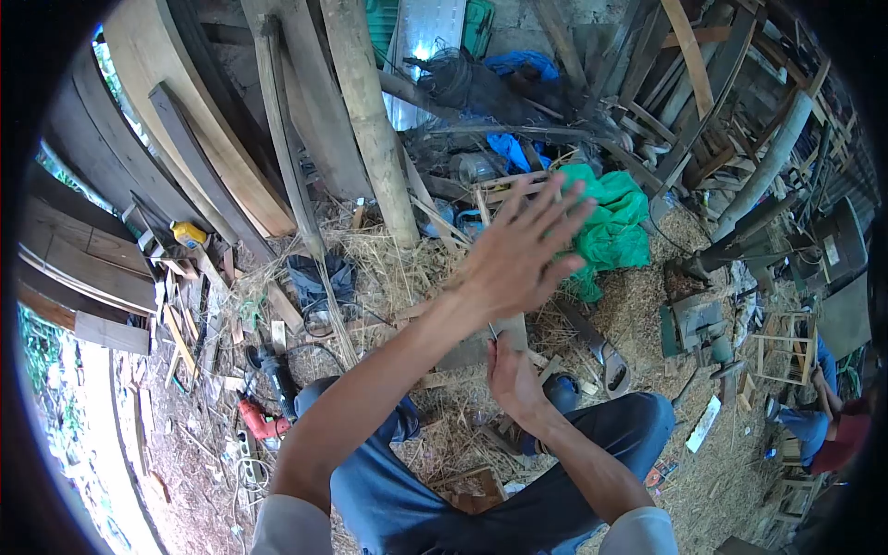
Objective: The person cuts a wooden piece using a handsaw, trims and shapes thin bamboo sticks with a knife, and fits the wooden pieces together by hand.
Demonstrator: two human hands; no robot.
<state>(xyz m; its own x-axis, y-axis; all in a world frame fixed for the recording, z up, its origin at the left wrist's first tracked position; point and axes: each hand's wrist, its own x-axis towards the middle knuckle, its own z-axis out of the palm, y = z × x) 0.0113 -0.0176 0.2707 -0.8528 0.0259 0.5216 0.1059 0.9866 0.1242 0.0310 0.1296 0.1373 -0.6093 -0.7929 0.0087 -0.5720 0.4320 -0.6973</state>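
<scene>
My left hand (523, 250) is raised in front of me, its fingers spread and nothing in them. It blocks part of the view of the ground and of the green plastic sheet (615, 217) behind it. Lower down, my right hand (514, 377) is closed, with a thin dark pointed thing (493, 335) at its fingertips whose kind I cannot make out. That hand is beside a flat wooden board (511, 331) lying between my knees. A handsaw (612, 365) rests on the ground to the right of the board.
A red power drill (262, 422) and a dark angle grinder (275, 377) lie by my left knee. Planks (199, 120) and a pole (363, 111) lean at the back left. Shavings cover the ground. Another person (832, 425) is at far right near a small wooden frame (784, 347).
</scene>
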